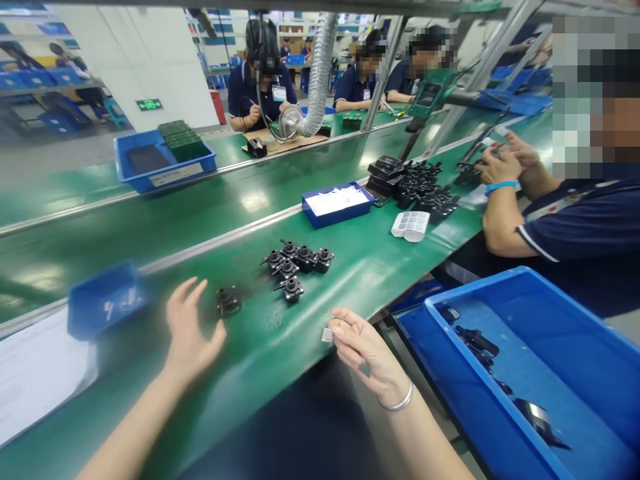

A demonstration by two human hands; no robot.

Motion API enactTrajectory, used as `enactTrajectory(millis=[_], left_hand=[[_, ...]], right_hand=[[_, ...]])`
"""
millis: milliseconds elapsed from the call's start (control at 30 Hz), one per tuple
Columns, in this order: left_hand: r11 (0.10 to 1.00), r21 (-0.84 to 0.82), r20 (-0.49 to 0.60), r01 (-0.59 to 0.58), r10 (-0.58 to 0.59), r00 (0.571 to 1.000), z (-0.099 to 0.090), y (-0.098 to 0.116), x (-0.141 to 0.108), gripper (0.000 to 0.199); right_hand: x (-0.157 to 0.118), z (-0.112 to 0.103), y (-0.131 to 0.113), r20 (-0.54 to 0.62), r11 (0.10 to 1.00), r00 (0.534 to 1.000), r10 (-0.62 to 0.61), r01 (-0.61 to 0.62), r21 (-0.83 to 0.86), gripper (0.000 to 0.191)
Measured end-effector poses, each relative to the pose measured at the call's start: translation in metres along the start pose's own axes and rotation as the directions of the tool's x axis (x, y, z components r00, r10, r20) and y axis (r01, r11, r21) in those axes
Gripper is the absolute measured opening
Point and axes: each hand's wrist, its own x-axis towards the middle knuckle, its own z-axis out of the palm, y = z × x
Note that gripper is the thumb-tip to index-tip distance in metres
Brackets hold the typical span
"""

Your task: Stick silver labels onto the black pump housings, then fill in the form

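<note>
The person's right hand (363, 347) pinches a small printed label (327, 335) between thumb and fingertips, its face sticking out on the left side of the pinch. The left hand (193, 330) grasps nothing, its fingers and thumb spread, and a black plastic housing (229, 300) sits just to the right of those fingers, seemingly untouched, on the green worktop (255, 360).

The label looks thin, light and flexible, likely to crease or cling to skin, so an edge or corner would be the safest hold. The housing seems rigid and fairly light; its squarish body should give a firmer hold than the stub on top. A cluster of similar housings (287, 267) stands beyond and between the hands.

Left of the left hand, a blue tray (87, 313) holds a few small pale items, too blurred to name. Beyond the cluster, a dark blue box (336, 217) carries white paper sheets. To the right of the right hand, a large blue tote (585, 400) contains several black parts along its nearer side. Far beyond the left hand, a blue bin (137, 181) holds stacked green boards (180, 140).
</note>
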Motion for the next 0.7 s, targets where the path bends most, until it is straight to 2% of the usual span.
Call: enactTrajectory(millis=[33,100,167,233,300,400,500,600,700], left_hand=[[0.996,0.028,-0.047,-0.089,0.090,0.995,0.000,0.011,-0.004,0.065],[0.973,-0.003,-0.016,-0.233,0.233,0.972,0.011,0.031,-0.009,0.060],[0.966,-0.089,0.077,-0.242,0.248,0.966,0.035,0.047,-0.008,0.059],[0.975,-0.203,0.146,-0.089,0.120,0.982,0.065,0.057,-0.002,0.062],[0.932,-0.345,0.202,0.106,-0.037,0.979,0.093,0.062,0.007,0.063],[0.845,-0.464,0.272,0.267,-0.151,0.950,0.115,0.067,0.018,0.055],[0.857,-0.436,0.299,0.275,-0.150,0.942,0.115,0.072,0.017,0.059],[0.904,-0.356,0.312,0.236,-0.123,0.942,0.105,0.074,0.008,0.077],[0.873,-0.437,0.351,0.219,-0.058,0.934,0.097,0.070,0.001,0.077]], right_hand=[[0.000,-0.001,0.000,-0.005,1.000,1.000,-0.009,0.009,0.010,0.032],[0.001,-0.001,-0.001,-0.012,0.999,0.999,-0.031,0.031,0.029,0.033],[0.001,0.000,-0.002,-0.012,0.998,0.999,-0.049,0.050,0.039,0.034],[0.000,0.000,-0.002,-0.005,0.998,0.999,-0.052,0.052,0.036,0.033],[-0.002,-0.001,-0.002,-0.002,0.998,0.999,-0.047,0.047,0.035,0.032],[-0.006,-0.006,-0.002,-0.016,0.998,0.999,-0.036,0.037,0.044,0.030],[-0.008,-0.011,-0.001,-0.038,0.998,0.999,-0.027,0.029,0.047,0.031],[-0.007,-0.012,-0.001,-0.042,0.998,0.999,-0.021,0.023,0.050,0.029],[-0.004,-0.011,-0.001,-0.021,0.998,1.000,-0.018,0.019,0.063,0.027]])
